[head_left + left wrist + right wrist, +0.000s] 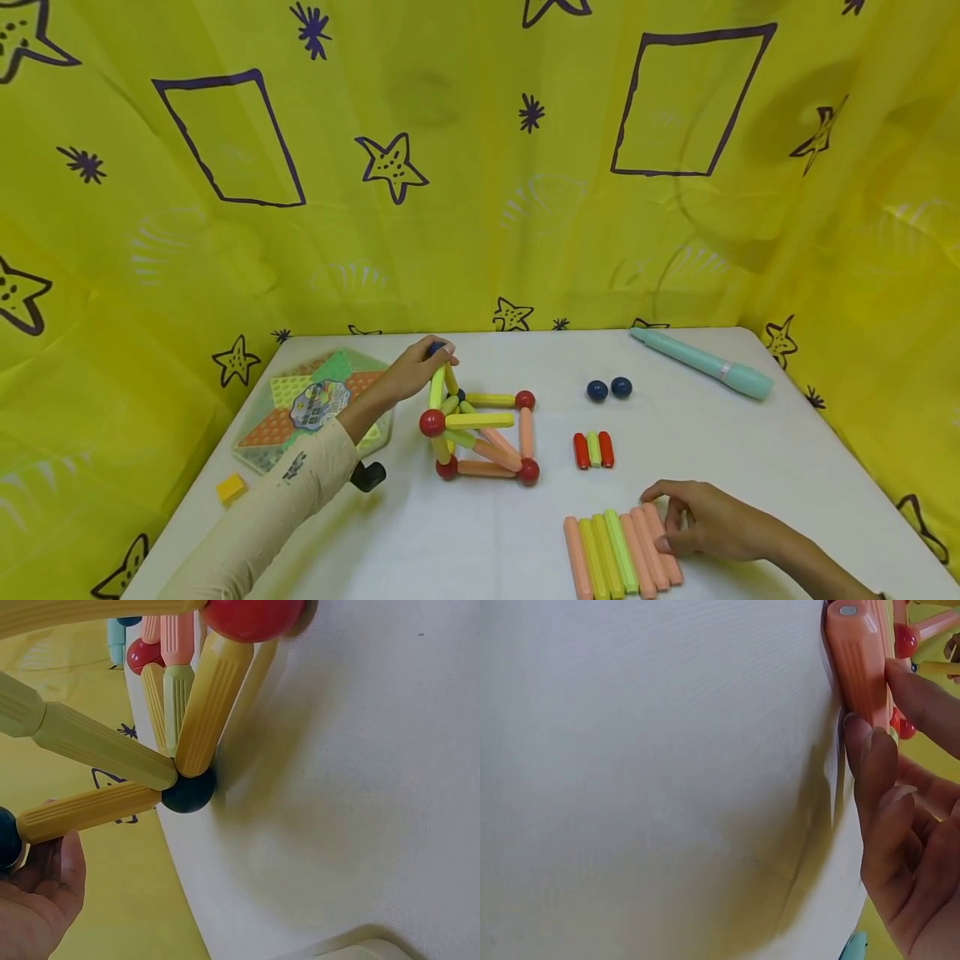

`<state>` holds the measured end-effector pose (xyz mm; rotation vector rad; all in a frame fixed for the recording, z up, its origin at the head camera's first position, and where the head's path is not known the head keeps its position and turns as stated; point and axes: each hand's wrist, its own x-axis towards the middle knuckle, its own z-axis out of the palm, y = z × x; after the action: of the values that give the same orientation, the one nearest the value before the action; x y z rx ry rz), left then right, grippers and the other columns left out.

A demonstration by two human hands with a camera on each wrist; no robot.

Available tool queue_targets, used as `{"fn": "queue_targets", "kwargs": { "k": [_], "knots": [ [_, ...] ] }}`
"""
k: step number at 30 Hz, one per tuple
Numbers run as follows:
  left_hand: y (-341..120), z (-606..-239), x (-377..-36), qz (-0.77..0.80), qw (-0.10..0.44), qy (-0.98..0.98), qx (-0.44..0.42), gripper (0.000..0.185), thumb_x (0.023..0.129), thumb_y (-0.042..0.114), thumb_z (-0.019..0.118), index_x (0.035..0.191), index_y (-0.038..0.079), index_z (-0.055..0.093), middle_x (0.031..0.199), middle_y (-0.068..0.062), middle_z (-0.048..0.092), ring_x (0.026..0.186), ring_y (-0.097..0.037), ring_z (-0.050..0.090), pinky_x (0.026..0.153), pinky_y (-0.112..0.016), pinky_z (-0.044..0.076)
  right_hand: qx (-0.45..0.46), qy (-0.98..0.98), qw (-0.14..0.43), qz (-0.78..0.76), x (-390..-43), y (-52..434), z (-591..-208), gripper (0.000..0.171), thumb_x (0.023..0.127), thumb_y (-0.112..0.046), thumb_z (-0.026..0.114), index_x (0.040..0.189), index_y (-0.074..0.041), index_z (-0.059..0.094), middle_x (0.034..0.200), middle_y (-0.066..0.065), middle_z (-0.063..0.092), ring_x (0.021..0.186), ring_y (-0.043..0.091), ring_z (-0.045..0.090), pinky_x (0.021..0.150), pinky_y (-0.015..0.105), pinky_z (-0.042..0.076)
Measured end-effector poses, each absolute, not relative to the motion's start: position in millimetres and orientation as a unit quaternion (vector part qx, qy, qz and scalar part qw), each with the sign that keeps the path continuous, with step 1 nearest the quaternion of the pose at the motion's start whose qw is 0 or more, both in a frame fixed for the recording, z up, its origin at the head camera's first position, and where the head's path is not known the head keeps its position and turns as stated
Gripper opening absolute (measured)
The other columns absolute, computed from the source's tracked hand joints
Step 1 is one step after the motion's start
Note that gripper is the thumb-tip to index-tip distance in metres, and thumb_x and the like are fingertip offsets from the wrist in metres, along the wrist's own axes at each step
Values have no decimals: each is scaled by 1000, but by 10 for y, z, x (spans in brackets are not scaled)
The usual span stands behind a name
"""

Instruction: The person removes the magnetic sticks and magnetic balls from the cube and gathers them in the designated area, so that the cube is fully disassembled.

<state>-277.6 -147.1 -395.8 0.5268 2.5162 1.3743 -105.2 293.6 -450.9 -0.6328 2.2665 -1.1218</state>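
My left hand (415, 369) grips the top of a magnetic stick-and-ball frame at a dark blue ball (437, 348). Yellow rods meet that ball, and in the left wrist view my fingers lie beside one yellow rod (90, 811). Red balls (432, 422) join yellow, green and peach rods in the frame's lower part. At the front right, my right hand (712, 521) pinches the outermost peach rod (853, 656) between thumb and fingers. That rod lies at the right end of a row of peach, yellow and green rods (600, 550).
Two loose dark blue balls (597, 391) sit behind three short red and green rods (594, 450). Toward the back right lies a teal tube (705, 362). A hexagonal toy package (281, 392) is partly behind my left arm, with a small orange-yellow block (231, 489) nearby.
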Motion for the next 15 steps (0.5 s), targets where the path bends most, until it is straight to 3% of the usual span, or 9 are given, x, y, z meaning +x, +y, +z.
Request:
{"fn": "queue_targets", "kwargs": {
  "k": [8, 15],
  "knots": [
    [-1475, -3942, -2761, 473, 114, 856, 178, 46, 109, 42, 40, 133, 4, 50, 128, -21, 64, 127, -34, 55, 112, -52, 38, -187, 864, 273, -379, -1107, 2855, -4285, 56, 91, -24, 75, 133, 5, 52, 87, 4, 61, 64, 12, 56, 56, 26, 48],
    [-1474, -3937, -2767, 472, 116, 855, 181, 49, 109, 43, 39, 135, 3, 49, 128, -20, 64, 129, -35, 54, 113, -53, 36, -247, 906, 148, -309, -1327, 2401, -3839, 54, 91, -40, 73, 129, -4, 60, 92, -6, 66, 69, 4, 55, 59, 23, 48]
  ]
}}
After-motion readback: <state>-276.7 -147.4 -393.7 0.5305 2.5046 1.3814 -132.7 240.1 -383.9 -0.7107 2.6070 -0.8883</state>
